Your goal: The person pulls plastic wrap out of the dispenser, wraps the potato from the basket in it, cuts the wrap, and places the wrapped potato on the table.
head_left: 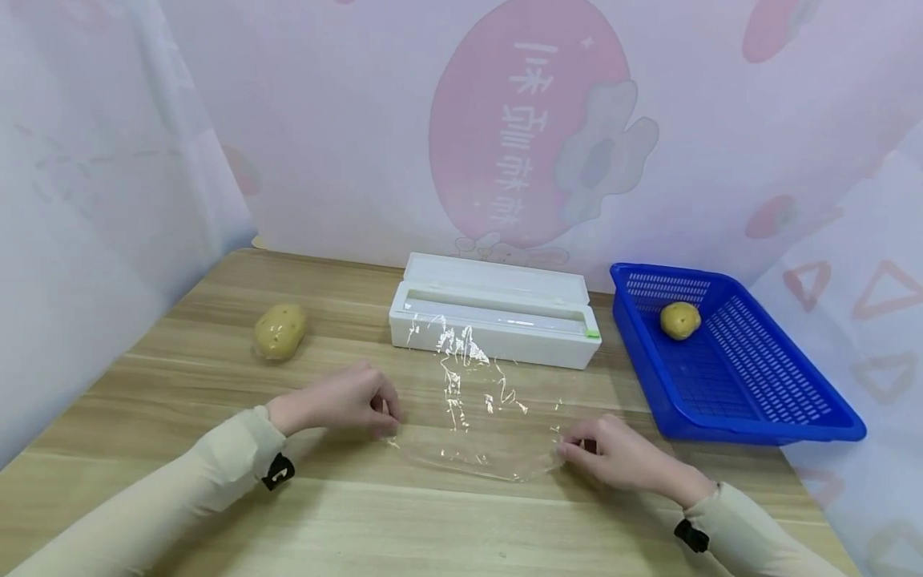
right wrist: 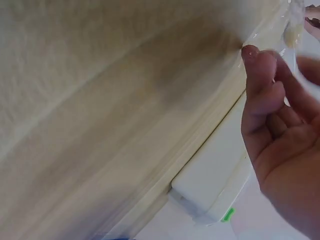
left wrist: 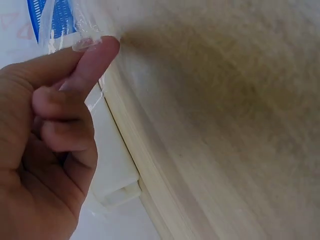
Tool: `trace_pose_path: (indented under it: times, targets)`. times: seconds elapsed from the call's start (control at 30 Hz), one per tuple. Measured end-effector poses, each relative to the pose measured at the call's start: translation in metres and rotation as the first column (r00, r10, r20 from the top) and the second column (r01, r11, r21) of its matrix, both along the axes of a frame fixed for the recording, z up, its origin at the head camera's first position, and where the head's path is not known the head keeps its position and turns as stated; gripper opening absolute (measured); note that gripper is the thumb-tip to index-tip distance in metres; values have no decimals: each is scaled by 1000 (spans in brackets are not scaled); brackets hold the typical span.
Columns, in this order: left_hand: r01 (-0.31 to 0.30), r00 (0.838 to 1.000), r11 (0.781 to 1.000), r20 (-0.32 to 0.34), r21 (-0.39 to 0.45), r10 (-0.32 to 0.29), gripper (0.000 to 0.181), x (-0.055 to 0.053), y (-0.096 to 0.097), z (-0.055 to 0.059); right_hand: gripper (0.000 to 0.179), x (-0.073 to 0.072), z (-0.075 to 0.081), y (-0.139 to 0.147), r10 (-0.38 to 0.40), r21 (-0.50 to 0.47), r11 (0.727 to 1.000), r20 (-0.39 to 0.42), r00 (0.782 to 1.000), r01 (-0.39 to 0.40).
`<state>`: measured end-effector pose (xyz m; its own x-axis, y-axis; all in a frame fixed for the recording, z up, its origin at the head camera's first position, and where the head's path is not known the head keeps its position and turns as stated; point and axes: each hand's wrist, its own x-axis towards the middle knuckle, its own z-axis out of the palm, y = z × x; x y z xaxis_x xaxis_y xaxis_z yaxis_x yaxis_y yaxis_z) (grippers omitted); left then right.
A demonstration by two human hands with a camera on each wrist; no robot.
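A clear sheet of plastic wrap (head_left: 476, 433) stretches from the white dispenser box (head_left: 497, 344) toward the person, glinting in the head view. My left hand (head_left: 349, 401) pinches its near left corner between thumb and finger; the left wrist view shows the film (left wrist: 87, 42) bunched at the fingertips. At the near right corner, my right hand (head_left: 613, 453) pinches the film, its other fingers curled in the right wrist view. The box's lid (head_left: 497, 276) is raised, and a green piece (head_left: 592, 333) sits at its right end. Both hands are just above the wooden table.
On the left of the table (head_left: 433, 529) lies a potato (head_left: 280, 331) with a shiny, film-like surface. A blue basket (head_left: 652, 385) stands at the right with another potato (head_left: 680, 320) inside. Printed curtains (head_left: 346, 144) enclose the back and sides.
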<state>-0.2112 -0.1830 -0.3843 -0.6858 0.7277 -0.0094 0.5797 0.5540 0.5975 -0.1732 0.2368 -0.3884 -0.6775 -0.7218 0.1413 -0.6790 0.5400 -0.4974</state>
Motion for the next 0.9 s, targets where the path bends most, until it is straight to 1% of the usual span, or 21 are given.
trace_pose_path:
  times: [0.07,0.1,0.17,0.23,0.27,0.3,0.37,0.43,0.47,0.53,0.6,0.7,0.77,0.83,0.9]
  targets:
    - [15,1000,1000,1,5,-15,7,1,1,-1,29,3,1,0,-60,-1,998,23,998,60]
    - [25,1000,1000,6,12,-25,9,1,1,-1,30,4,2,-1,-91,-7,996,55,994,91]
    - [41,999,999,10,21,-41,10,1,1,-2,24,6,3,-1,-145,-21,989,133,981,149]
    - [39,999,998,11,39,-40,8,1,2,-3,13,7,3,-1,-201,-40,976,236,951,216]
    - [32,999,999,8,44,-32,8,1,2,-3,8,8,3,-1,-227,-50,967,291,929,252]
    - [24,1000,998,7,50,-25,9,0,3,-3,8,7,3,-1,-249,-60,957,339,907,285]
    - [5,1000,998,0,55,-5,14,-1,4,-3,16,6,2,-1,-285,-73,938,398,872,340]
    - [-8,1000,999,-13,52,9,19,-2,5,-3,21,5,1,0,-307,-82,924,426,851,374]
    - [-10,1000,999,-23,47,11,21,-2,5,-3,23,4,0,0,-310,-87,920,432,847,382]
    - [-9,999,999,-37,42,10,24,-3,6,-4,26,3,-1,0,-310,-90,919,433,847,383]
    - [-7,999,999,-44,42,9,26,-3,7,-5,25,2,-2,1,-306,-86,924,418,855,373]
    - [-6,999,999,-45,52,8,28,-3,8,-6,19,2,-1,1,-311,-90,923,400,862,375]
    - [-6,998,998,-57,60,10,30,-4,8,-8,12,2,1,1,-328,-98,916,376,867,388]
    - [-9,998,998,-65,67,13,31,-4,8,-10,7,3,6,2,-344,-108,907,369,864,407]
    - [-12,997,998,-79,68,18,32,-3,7,-12,7,3,12,2,-356,-119,899,363,861,422]
